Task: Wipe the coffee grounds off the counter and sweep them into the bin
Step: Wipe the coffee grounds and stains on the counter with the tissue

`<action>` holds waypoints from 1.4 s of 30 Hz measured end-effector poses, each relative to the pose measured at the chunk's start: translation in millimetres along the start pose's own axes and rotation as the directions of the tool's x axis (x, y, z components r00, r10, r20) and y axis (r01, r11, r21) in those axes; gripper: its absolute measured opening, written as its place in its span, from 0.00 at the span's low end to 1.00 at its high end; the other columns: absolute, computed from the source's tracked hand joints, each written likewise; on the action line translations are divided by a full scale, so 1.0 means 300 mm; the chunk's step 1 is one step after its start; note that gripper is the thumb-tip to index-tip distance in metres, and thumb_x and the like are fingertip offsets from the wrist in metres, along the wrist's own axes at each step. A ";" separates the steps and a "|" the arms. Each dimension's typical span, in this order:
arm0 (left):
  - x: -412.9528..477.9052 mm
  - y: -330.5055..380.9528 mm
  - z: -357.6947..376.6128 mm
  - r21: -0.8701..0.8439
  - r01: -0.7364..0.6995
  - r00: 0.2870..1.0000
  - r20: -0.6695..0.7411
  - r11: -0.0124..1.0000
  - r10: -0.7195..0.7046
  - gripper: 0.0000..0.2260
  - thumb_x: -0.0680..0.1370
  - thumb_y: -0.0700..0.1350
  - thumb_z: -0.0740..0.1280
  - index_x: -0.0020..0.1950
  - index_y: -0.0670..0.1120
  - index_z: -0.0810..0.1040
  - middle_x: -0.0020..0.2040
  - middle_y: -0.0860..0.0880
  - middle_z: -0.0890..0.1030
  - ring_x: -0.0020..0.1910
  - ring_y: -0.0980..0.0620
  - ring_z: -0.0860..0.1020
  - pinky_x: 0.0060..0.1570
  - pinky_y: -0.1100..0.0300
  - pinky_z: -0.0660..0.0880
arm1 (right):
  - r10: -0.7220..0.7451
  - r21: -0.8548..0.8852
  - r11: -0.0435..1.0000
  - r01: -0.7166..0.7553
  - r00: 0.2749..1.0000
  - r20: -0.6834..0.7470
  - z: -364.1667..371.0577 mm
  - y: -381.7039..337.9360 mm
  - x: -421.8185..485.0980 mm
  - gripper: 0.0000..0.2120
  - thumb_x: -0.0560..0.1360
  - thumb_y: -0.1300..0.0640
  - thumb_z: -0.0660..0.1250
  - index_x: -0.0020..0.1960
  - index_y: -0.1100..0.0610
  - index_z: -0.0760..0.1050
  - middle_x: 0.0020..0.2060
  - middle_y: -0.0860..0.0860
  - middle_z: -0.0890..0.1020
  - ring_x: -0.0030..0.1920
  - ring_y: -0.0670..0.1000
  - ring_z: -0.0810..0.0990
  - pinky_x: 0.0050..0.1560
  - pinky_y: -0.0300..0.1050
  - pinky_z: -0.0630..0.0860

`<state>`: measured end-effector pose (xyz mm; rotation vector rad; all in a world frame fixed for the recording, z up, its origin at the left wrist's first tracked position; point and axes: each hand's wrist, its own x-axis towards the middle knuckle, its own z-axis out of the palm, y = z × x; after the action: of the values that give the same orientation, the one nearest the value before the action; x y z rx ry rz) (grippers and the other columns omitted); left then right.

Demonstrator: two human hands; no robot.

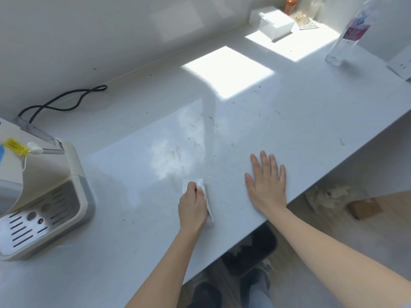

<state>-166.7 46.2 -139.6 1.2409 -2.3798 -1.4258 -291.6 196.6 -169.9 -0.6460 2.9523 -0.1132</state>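
2 hands: left [193,207] clutches tissue [208,204], right [268,183] flat.

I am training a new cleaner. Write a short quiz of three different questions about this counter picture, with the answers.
1. True or false: the left hand grips a white tissue pressed on the counter.
2. Which describes the right hand? A) lies flat and open on the counter B) lifts the bottle C) holds a brush
3. Fill in: the dark bin stands on the floor below the counter's front ____.

Key
1. True.
2. A. The clear bottle stands untouched at the far right.
3. Edge. Dark coffee grounds are scattered beyond both hands.
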 end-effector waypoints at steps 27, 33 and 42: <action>0.046 -0.278 -0.394 0.411 -0.033 0.969 -0.211 0.911 0.130 0.12 0.74 0.51 0.57 0.34 0.46 0.61 0.28 0.48 0.69 0.29 0.50 0.69 0.28 0.56 0.61 | 0.008 0.021 1.000 -0.008 1.000 -0.003 0.002 0.001 0.001 0.28 0.79 0.43 0.40 0.78 0.49 0.46 0.78 0.51 0.50 0.78 0.53 0.46 0.75 0.57 0.45; -0.002 -0.146 -0.202 0.392 -0.071 0.984 -0.122 0.917 0.129 0.12 0.78 0.50 0.54 0.36 0.48 0.62 0.30 0.53 0.66 0.27 0.55 0.66 0.26 0.60 0.57 | 0.011 0.008 1.000 -0.011 1.000 -0.007 -0.009 -0.006 0.001 0.31 0.77 0.42 0.36 0.78 0.50 0.47 0.78 0.51 0.50 0.77 0.53 0.47 0.75 0.57 0.46; -0.013 -0.048 -0.122 -0.158 0.071 0.997 0.008 0.985 -0.071 0.08 0.79 0.41 0.59 0.45 0.48 0.77 0.38 0.51 0.80 0.37 0.51 0.77 0.37 0.59 0.71 | 0.011 0.030 0.999 -0.010 1.000 -0.008 -0.013 -0.006 -0.001 0.31 0.77 0.42 0.36 0.78 0.50 0.47 0.78 0.50 0.51 0.77 0.53 0.47 0.75 0.57 0.45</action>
<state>-138.9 20.2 -129.2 1.2955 -2.1944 -1.6026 -291.2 195.3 -165.8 -0.6274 2.9556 -0.1594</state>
